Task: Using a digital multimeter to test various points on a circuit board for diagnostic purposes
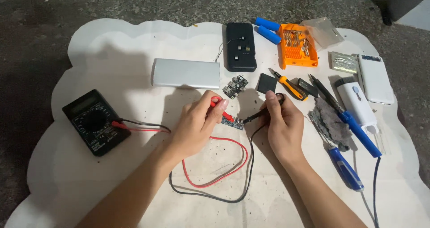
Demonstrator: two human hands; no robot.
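White scalloped mat (pixel 112 44) laid on grey speckled floor (pixel 36 13). Black multimeter (pixel 95 122) near the mat's left edge. Left hand (pixel 197 120) closed on red probe (pixel 220 108); right hand (pixel 280 120) closed on black probe (pixel 264 112). Both tips meet the small circuit board (pixel 233 122) at mat centre. Orange bit case (pixel 298 45) near the far edge; white box (pixel 375 79) at the right edge.

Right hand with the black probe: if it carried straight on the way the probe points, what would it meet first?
The right hand aims its thin black multimeter probe down-left; the small green circuit board comes first, apparently at the tip already, beside the red probe.
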